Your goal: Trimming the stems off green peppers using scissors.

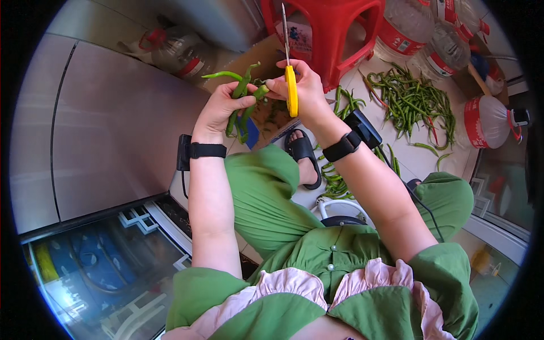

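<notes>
Several long green chili peppers (242, 87) are bunched in my left hand (214, 108), pinched between thumb and fingers. My right hand (312, 93) holds a pair of scissors (292, 91) by its yellow handle, the metal blades pointing away from me. The thumb and fingertips of that hand meet at the thick end of one pepper. Beneath both hands is a cardboard box (259, 55) with green bits inside, partly hidden by the hands. On the tiled floor to the right lies a large pile of green peppers (412, 100), with a few red ones among them.
A red plastic stool (335, 38) stands beyond my hands. Large plastic water bottles (403, 32) are at the far right, and another bottle (488, 121) is nearer. More peppers (333, 180) lie beside my sandaled foot (304, 159). A smooth panel (123, 114) rises on the left.
</notes>
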`<control>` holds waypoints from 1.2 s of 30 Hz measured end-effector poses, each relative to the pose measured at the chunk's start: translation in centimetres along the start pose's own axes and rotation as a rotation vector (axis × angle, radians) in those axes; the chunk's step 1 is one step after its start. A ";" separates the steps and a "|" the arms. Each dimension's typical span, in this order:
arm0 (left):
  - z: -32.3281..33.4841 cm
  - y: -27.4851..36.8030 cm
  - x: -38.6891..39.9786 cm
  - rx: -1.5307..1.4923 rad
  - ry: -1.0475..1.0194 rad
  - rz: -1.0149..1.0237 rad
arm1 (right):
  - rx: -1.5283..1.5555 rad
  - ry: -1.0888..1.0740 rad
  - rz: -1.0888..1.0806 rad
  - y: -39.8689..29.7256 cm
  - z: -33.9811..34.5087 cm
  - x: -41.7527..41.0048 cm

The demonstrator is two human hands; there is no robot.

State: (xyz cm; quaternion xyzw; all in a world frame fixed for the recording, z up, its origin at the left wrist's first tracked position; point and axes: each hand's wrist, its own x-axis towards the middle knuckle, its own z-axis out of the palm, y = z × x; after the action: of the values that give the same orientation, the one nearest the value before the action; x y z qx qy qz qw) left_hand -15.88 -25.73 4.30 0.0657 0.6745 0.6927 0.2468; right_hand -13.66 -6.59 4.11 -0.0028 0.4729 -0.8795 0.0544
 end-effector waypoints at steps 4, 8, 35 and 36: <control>0.3 -0.1 0.4 -0.005 0.042 -0.014 | -0.013 0.018 0.043 1.8 -1.7 1.2; 0.5 0.2 0.7 -0.074 0.084 -0.030 | -0.797 0.134 -0.139 4.3 -4.7 2.0; 9.0 1.9 5.3 0.123 0.075 0.038 | -1.073 0.789 -0.200 -6.2 -30.6 -19.8; 9.2 1.9 5.4 0.077 0.082 0.050 | -1.173 0.803 -0.214 -5.6 -32.2 -20.6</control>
State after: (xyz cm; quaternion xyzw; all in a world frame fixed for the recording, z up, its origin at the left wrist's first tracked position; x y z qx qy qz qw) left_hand -17.14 -15.06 5.56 0.0633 0.7085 0.6741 0.1989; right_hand 4.51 25.33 -8.08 0.2460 0.8481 -0.4141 -0.2206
